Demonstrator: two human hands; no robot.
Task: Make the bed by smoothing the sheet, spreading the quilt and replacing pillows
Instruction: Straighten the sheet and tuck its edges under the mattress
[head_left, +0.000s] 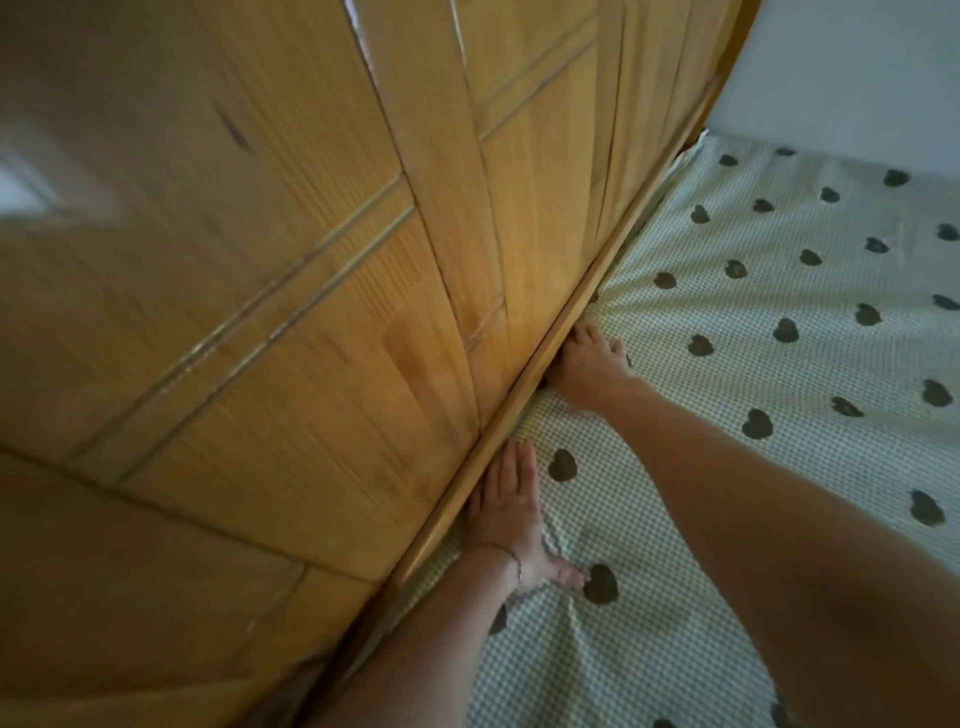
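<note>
Sheet (727, 312) — green check with dark hearts — is laid across the bed and runs up to the headboard (260, 312) along its left edge. No quilt or pillows are seen in frame.

Left hand (511, 519) is laid flat on the sheet right against the headboard rail, fingers straight and together, thumb splayed out toward a heart print. Nothing is grasped. A thin bracelet (514, 564) is worn at the wrist.

Right hand (592, 364) is set further up the same edge, fingers extended and pressed down into the seam where sheet meets headboard. It reads as released and pushing, not gripping, though the fingertips are partly hidden in the gap.

Step in hand is judged to be tucking and smoothing the sheet edge — early in the task.

Creases are seen fanning out from the right hand and bunching beside the left thumb. To do this well:
- slack should be pushed down into the gap with flat fingers, not pinched
- hands should be worked along the edge in one direction, so wrinkles are chased out toward the far corner
- tension should be kept even; overpulling here is likely to skew the print and lift the opposite edge
</note>
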